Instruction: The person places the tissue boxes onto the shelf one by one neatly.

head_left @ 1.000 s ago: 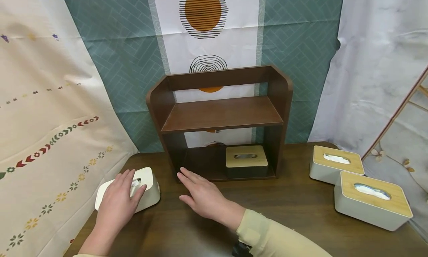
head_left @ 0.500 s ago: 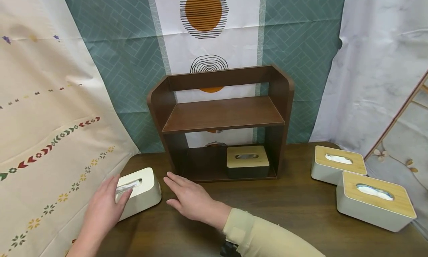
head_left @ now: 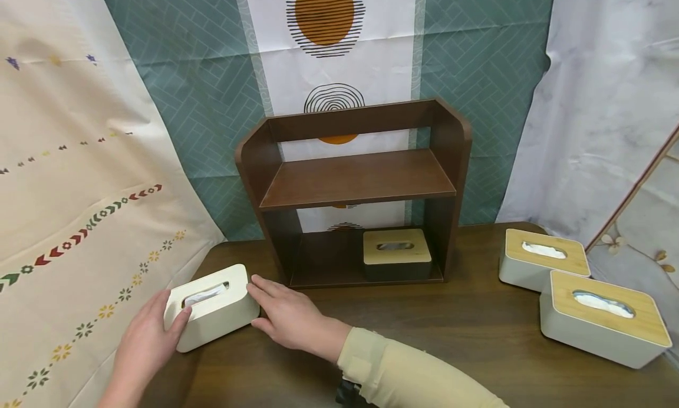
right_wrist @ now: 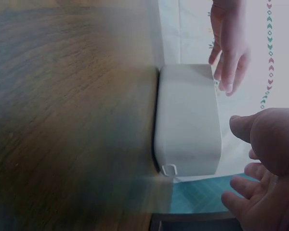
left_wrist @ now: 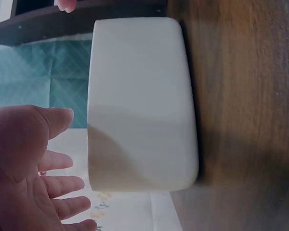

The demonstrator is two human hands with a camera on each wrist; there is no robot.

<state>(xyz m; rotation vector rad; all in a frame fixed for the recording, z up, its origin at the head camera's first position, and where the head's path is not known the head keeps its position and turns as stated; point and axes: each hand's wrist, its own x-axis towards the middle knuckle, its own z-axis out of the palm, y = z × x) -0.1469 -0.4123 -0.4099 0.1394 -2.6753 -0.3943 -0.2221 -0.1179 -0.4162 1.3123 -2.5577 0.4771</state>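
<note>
White, oblong, plastic-looking tissue box (head_left: 214, 315) lies between left hand (head_left: 147, 332) and right hand (head_left: 285, 313), long axis spanning them; both ungrasping, fingers loose; nearer unclear.

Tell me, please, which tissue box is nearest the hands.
The white-lidded tissue box between the left hand and right hand; the dark box in the shelf and the pair at right are farther, with wood-toned lids.

One all-white tissue box (head_left: 223, 322), one dark wood-lidded tissue box (head_left: 398, 271), two pale wood-lidded tissue boxes (head_left: 530, 273) (head_left: 605, 341) showing, totalling four. One left hand (head_left: 144, 337), one right hand (head_left: 289, 316) showing, totalling two. One sleeve (head_left: 408, 372) showing. One shelf unit (head_left: 355, 200) standing, one wooden table (head_left: 424, 325) showing. Cloths hanging: one cream cloth (head_left: 69, 131), one green-and-white cloth (head_left: 196, 89), one marbled cloth (head_left: 599, 101), totalling three.
</note>
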